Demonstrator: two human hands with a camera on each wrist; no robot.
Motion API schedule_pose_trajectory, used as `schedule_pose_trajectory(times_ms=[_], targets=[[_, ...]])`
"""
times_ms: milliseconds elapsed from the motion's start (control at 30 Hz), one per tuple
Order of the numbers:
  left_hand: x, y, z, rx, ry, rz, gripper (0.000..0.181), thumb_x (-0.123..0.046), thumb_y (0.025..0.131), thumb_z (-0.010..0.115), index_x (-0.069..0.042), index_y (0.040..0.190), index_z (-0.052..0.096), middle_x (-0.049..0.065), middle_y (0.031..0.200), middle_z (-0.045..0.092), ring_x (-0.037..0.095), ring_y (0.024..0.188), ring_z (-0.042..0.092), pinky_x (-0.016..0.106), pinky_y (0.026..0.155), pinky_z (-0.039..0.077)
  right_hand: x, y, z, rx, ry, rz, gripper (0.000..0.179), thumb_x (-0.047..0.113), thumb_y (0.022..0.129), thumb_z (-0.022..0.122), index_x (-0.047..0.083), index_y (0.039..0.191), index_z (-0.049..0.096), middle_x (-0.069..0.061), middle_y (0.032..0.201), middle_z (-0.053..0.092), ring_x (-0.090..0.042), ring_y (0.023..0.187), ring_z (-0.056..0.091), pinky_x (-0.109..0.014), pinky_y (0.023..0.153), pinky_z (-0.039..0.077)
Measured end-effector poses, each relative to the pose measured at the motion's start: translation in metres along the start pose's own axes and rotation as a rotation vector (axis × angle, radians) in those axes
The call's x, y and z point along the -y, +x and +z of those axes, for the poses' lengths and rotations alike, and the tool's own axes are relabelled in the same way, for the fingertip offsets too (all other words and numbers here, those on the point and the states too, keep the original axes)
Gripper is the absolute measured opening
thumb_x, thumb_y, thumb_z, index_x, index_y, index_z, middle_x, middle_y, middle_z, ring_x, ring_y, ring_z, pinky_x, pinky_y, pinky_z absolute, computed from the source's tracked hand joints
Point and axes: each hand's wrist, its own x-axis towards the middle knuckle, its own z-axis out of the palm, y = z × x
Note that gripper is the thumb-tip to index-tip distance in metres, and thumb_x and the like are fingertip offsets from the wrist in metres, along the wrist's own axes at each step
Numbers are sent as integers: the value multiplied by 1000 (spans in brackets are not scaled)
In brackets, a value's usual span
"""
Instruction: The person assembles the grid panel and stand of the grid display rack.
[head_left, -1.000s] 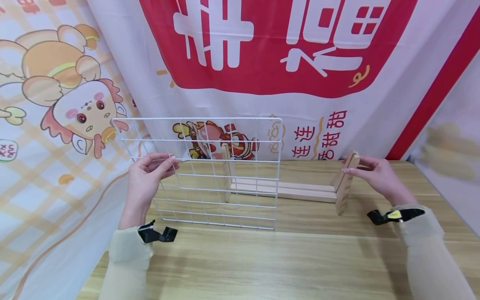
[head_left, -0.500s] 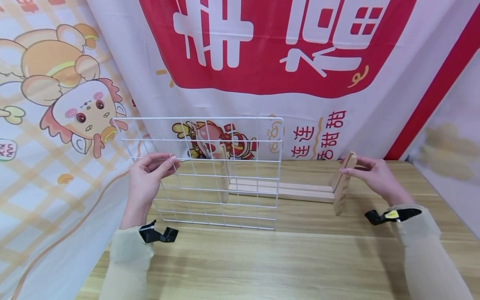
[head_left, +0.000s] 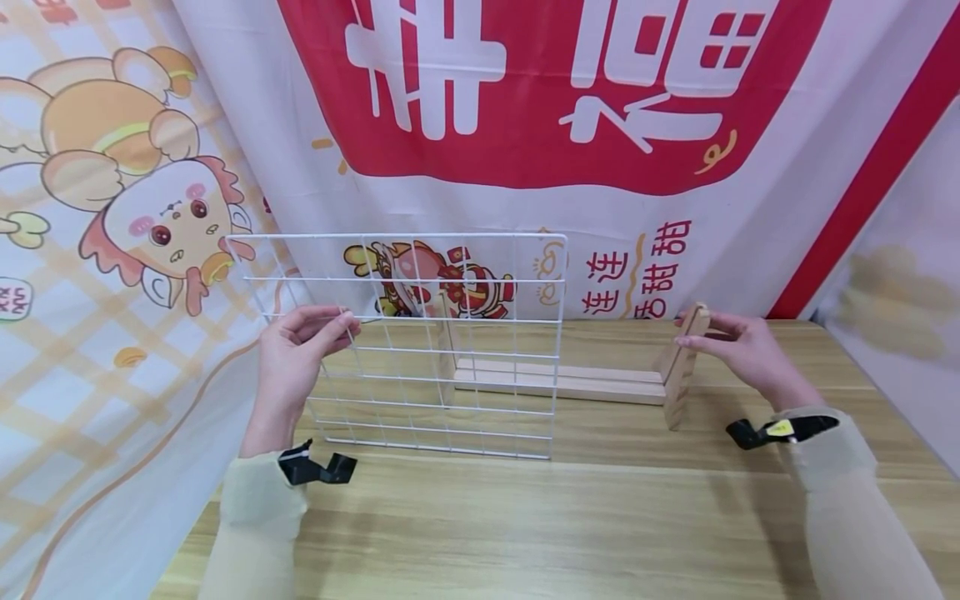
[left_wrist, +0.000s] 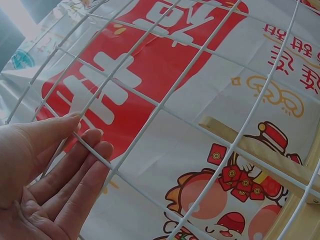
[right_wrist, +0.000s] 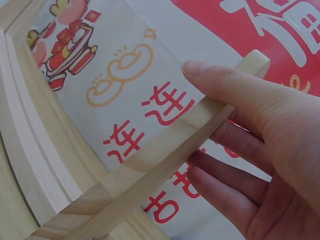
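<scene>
A white wire grid panel (head_left: 487, 319) stands upright at centre left, its lower edge close over the table. My left hand (head_left: 296, 354) pinches one of its wires between thumb and fingers, as the left wrist view shows. Behind the panel and to its right is a pale wooden stand (head_left: 592, 385), a long grooved bar with an upright at each end. The left upright shows through the grid. Up near the top of the right upright (right_wrist: 165, 137), my right hand (head_left: 750, 358) grips the wood, thumb on one side and fingers on the other.
The wood-grain table (head_left: 495, 533) extends toward me. A white cloth with a red printed design (head_left: 525, 100) hangs behind it, and a checked cartoon cloth (head_left: 127, 250) is along the left. Black straps (head_left: 318, 468) circle both wrists.
The wooden stand has shifted slightly left, together with my right hand, and its left end sits further behind the grid. My left hand and the panel stay nearly still.
</scene>
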Motion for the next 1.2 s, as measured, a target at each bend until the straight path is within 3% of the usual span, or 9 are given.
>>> schedule_pose_trajectory(times_ms=[267, 433, 733, 900, 1200], targets=[[0, 0, -1, 19, -25, -10, 29, -19, 92, 79, 1, 111, 71, 8, 98, 77, 18, 89, 74, 29, 81, 60, 2, -1, 4, 7, -9, -4, 76, 52, 89, 76, 10, 149, 53, -20, 143, 56, -38, 127, 52, -67, 106, 39], [0, -1, -1, 26, -17, -16, 29, -20, 92, 78, -1, 112, 72, 8, 99, 77, 18, 90, 74, 28, 81, 60, 3, -2, 7, 16, -5, -20, 71, 53, 88, 77, 13, 144, 59, -16, 141, 59, -34, 125, 54, -65, 106, 40], [0, 1, 1, 38, -4, 14, 28, -18, 93, 77, 2, 113, 72, 8, 98, 77, 18, 89, 74, 30, 81, 60, 8, -1, 16, 20, -18, -70, 69, 49, 90, 76, 11, 145, 58, -16, 140, 60, -30, 121, 58, -61, 105, 44], [0, 2, 4, 62, -8, 17, 30, -16, 93, 77, 3, 116, 73, 9, 98, 77, 19, 88, 75, 31, 80, 60, 11, 0, 21, 26, -22, -98, 66, 46, 92, 75, 10, 144, 59, -15, 138, 61, -25, 117, 60, -58, 104, 45], [-1, 1, 15, 114, -2, 27, 30, -14, 93, 77, 6, 116, 72, 11, 99, 77, 20, 86, 75, 32, 78, 61, 16, 0, 29, 35, 5, -86, 63, 49, 88, 78, 15, 139, 64, -11, 134, 65, -28, 114, 62, -54, 101, 48]])
